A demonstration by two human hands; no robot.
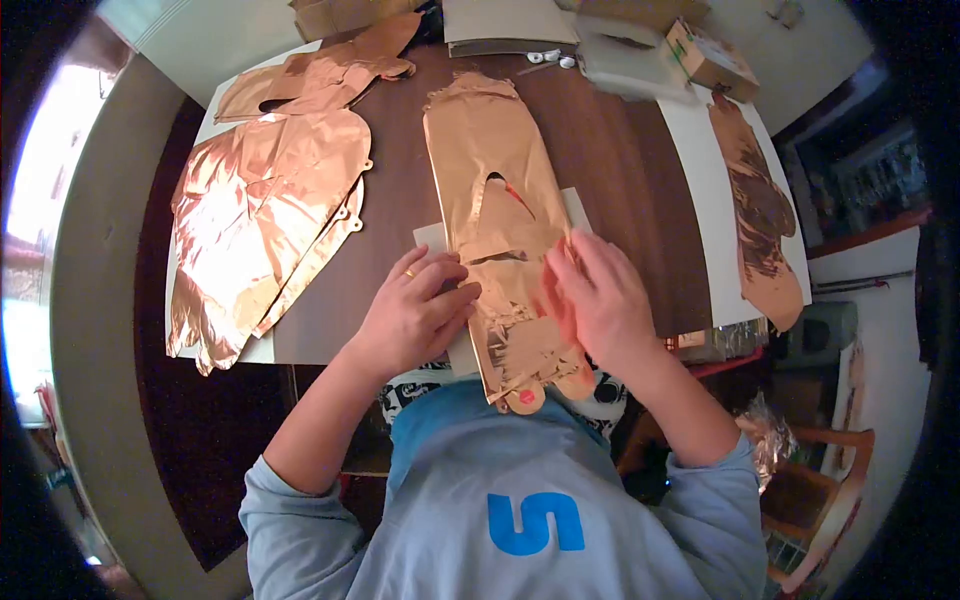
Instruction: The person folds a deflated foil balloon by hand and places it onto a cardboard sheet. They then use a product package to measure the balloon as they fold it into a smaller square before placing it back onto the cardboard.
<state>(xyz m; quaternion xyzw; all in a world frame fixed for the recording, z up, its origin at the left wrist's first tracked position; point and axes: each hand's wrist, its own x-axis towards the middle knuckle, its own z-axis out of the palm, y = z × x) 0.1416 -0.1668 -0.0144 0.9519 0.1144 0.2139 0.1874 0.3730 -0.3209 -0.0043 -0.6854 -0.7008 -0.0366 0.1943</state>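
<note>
A flat, folded copper-coloured foil balloon point(490, 140) lies lengthwise in front of me, its near end reaching over the table edge toward my body. It has a slit in its middle and a small pink-red round spot near the closest end. My left hand point(418, 308), with a ring on one finger, is curled at the balloon's left edge, fingertips on the foil. At the right edge my right hand point(602, 300) has its fingers closed on the foil, slightly blurred. A pale card or sheet point(430, 238) shows beneath the balloon on both sides.
More flat copper foil balloons point(265, 200) lie stacked on the left of the brown table point(640, 210). Another long foil piece point(750, 190) rests at the right edge. Along the back are a cardboard stack point(510, 25), small white items point(550, 59) and a small box point(710, 60).
</note>
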